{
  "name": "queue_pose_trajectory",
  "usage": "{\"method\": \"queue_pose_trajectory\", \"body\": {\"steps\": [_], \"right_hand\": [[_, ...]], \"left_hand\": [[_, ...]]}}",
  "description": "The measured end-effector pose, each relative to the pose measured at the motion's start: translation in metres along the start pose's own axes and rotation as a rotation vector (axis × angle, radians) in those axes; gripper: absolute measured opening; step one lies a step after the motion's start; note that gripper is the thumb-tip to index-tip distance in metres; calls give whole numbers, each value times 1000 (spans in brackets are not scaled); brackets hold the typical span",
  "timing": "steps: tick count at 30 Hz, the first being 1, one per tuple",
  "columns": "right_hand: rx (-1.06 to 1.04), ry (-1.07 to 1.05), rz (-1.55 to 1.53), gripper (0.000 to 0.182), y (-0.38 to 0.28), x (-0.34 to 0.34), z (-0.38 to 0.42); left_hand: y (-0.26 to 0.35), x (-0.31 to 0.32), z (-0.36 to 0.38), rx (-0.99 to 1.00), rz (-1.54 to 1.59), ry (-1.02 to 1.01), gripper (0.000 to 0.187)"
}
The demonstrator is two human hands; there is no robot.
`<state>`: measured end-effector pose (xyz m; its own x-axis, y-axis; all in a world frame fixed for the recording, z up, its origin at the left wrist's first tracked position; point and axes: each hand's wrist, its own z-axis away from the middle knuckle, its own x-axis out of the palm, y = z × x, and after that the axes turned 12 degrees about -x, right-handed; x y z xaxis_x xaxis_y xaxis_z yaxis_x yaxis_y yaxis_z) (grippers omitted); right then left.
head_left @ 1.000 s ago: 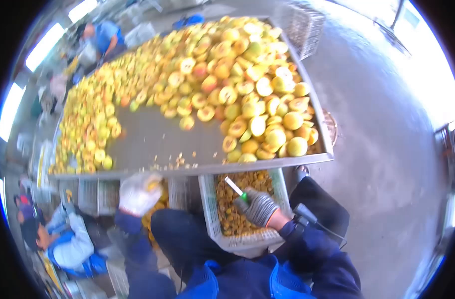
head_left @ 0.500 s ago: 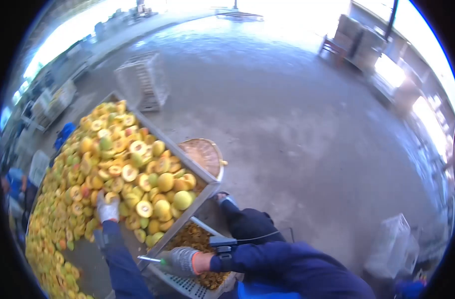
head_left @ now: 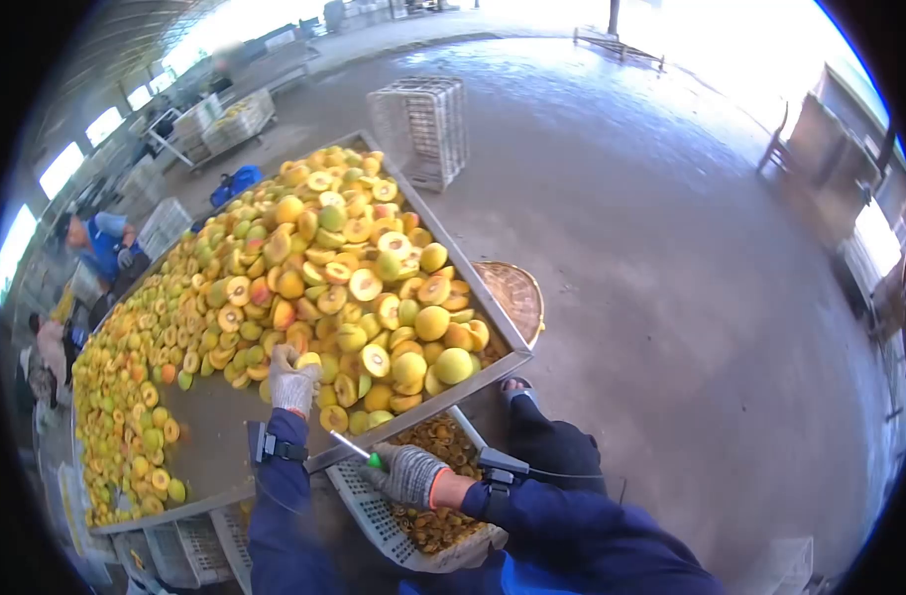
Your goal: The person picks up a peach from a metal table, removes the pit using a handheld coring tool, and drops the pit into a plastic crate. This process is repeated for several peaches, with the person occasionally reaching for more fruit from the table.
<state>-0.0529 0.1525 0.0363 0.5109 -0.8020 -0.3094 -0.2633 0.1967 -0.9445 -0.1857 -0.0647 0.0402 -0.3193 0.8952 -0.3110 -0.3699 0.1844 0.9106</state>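
Observation:
My left hand [head_left: 294, 382], in a pale glove, is closed on a yellow peach piece [head_left: 308, 361] at the near edge of a big heap of peaches [head_left: 324, 263]. Many of the heaped fruits are cut in half, some with the pit showing; others look whole. My right hand [head_left: 413, 476], in a grey knit glove, grips a slim metal tool [head_left: 352, 445] with a green handle. Its shaft points up and left over the rim of the metal-edged table [head_left: 210, 416]. Below my right hand, a plastic crate [head_left: 374, 516] holds brown peach pits [head_left: 438, 436].
A round wicker basket [head_left: 517, 297] stands on the floor by the table's right corner. Beyond the table is a white stacked crate [head_left: 420, 134]. Other people work along the left side, one in a blue apron [head_left: 106, 248]. Concrete floor [head_left: 671, 327] stretches to the right.
The view has swung left, so the table sits further right in it. My left hand has drawn back from among the peaches with a piece in its fingers. My right hand keeps the tool.

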Motion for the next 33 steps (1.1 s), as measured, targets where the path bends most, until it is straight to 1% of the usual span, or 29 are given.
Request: {"method": "queue_pose_trajectory", "body": {"steps": [1,3,4,5,6,7,8,9,10,11,12,13,14,15,17,19,20,21,22,23,25,27,28,30,31,32,33], "right_hand": [[-11,35,-14,34,6,6,-2],[71,19,-100,34,2,7,-6],[-76,138,-156,32,3,14,-7],[57,131,-268,28,-3,14,-11],[130,157,-330,27,13,25,-17],[208,243,-375,27,9,28,-23],[277,292,-401,26,-10,26,-28],[272,350,-414,25,14,35,-36],[143,414,-395,25,32,43,-43],[209,475,-557,24,20,45,-51],[199,475,-519,23,25,48,-59],[189,479,-484,22,34,50,-68],[214,460,-505,21,45,52,-78],[237,436,-524,20,54,54,-89],[296,436,-354,23,42,61,-103],[396,249,-354,23,40,56,-107],[395,225,-381,23,37,54,-109],[392,209,-412,23,34,51,-112],[365,217,-461,23,34,51,-114],[371,263,-506,26,19,52,-116],[316,309,-441,25,24,49,-110],[363,320,-495,25,24,47,-111],[405,329,-551,24,24,46,-113],[373,333,-552,25,22,44,-115],[346,349,-547,25,20,44,-114],[411,399,-656,26,16,47,-114],[415,394,-658,26,18,47,-113]], "left_hand": [[-5,-6,17,-6,16,38,21],[-22,-28,48,-102,387,-122,21],[-19,-33,69,-167,466,-164,22],[-17,-35,87,-223,551,-206,23],[-24,-36,96,-212,595,-232,22],[-36,-35,99,-202,639,-263,21],[-49,-31,96,-172,656,-297,19],[-64,-26,89,-141,671,-335,18],[-83,-23,79,204,331,-216,18],[-84,-24,78,522,-37,-88,19],[-86,-22,83,280,166,-166,21],[-74,-21,92,41,372,-245,23],[-76,-18,92,-119,569,-215,21],[-79,-15,88,-123,589,-179,21],[-82,-22,76,-237,589,-156,21],[-76,-28,76,-288,466,-71,23],[-75,-27,76,-251,510,-50,24],[-72,-28,74,-259,517,-27,24],[-66,-30,76,-283,525,-22,25],[-61,-32,79,-309,528,-16,25],[-62,-24,79,-412,529,-30,25],[-60,-24,71,-461,586,-118,24],[-59,-23,68,-463,586,-106,24],[-59,-20,63,-364,591,-106,21],[-60,-19,61,-372,591,-92,21],[-61,-19,60,-382,614,-126,20],[-61,-18,58,-389,640,-165,19]]}}
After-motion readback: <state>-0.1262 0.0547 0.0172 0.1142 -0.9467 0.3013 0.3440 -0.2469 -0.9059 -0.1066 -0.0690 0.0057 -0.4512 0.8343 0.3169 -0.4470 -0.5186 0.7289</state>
